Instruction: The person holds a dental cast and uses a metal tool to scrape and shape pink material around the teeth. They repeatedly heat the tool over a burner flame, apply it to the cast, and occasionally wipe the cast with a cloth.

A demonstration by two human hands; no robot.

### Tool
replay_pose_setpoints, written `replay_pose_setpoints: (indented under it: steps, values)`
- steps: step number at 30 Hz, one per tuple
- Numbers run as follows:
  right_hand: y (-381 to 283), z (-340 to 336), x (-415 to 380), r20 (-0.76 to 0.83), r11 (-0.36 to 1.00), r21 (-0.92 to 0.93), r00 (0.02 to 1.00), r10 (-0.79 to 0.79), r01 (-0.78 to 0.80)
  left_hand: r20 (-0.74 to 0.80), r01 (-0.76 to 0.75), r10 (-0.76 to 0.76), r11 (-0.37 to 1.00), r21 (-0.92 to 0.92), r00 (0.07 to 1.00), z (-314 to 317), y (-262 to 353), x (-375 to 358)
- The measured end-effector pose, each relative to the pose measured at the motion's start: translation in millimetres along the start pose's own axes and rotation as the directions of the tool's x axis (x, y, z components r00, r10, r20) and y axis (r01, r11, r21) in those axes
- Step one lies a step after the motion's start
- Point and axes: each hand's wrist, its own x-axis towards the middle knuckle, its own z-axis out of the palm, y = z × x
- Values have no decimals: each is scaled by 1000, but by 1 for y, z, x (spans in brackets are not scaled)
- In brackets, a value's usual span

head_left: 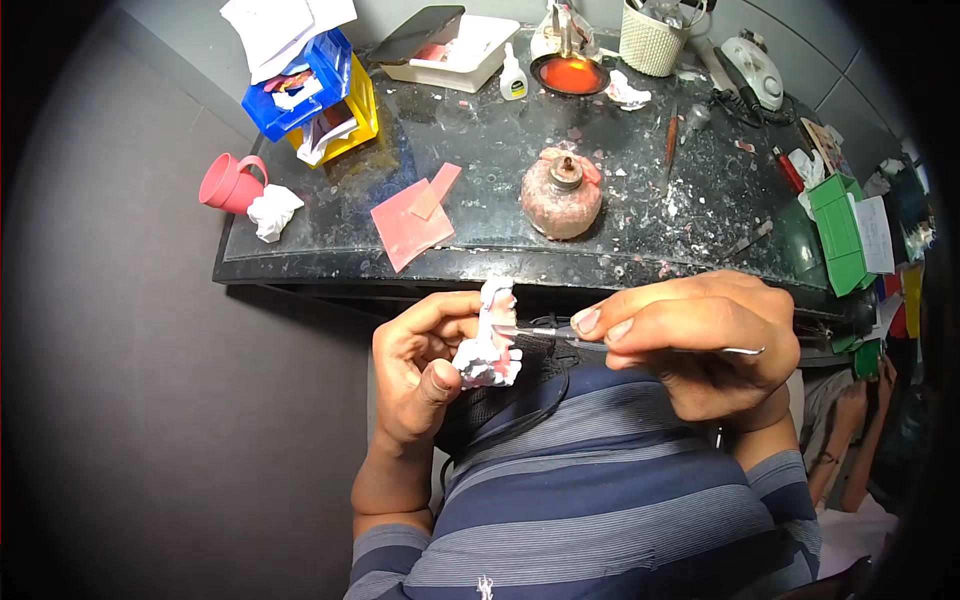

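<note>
My left hand (410, 365) is closed around a white plaster dental cast (478, 366) with pink wax (503, 308) on it, held in front of my chest. In a pinch grip, my right hand (705, 335) holds a thin metal dental carver (548, 333). The carver's flat tip meets the cast on its right side, by the pink wax; its curved other end sticks out past my fingers. Beyond my hands, on the dark bench, stands a wax-smeared spirit burner (562, 205). Pink wax sheets (402, 232) lie to its left.
Blue bin (322, 85) and yellow bin (365, 110), pink mug (228, 186) and crumpled paper (273, 213) are left on the debris-specked bench (480, 190). A white tray (470, 65), glowing orange dish (570, 75) and basket (648, 42) stand behind. Right: green crate (838, 235), another person's arms (850, 430).
</note>
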Motion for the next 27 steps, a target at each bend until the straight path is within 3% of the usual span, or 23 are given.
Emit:
replay_pose_setpoints:
  steps: [9,11,15,17,20,22,27]
  values:
    - [2,0,3,18,999,-36,1000,-14,15,11,-11,11,1000,-4,1000,-1,-1,5]
    - [0,3,3,-36,994,-104,999,30,-34,11,-13,13,1000,-4,1000,-1,-1,5]
    - [3,3,2,-69,998,-61,997,18,-22,4,-12,12,1000,-3,1000,-1,-1,5]
    - [4,-3,2,51,999,-33,999,-18,20,5,-11,11,1000,-2,1000,-1,-1,5]
    - [4,1,2,-16,999,-29,1000,-14,14,-1,-13,13,1000,-7,1000,1,-1,5]
    - [2,-1,3,6,999,-42,1000,-9,9,-20,-43,48,981,191,999,4,1,6]
    - [3,1,2,-30,998,-59,1000,-7,5,-22,-38,43,981,192,999,5,1,6]
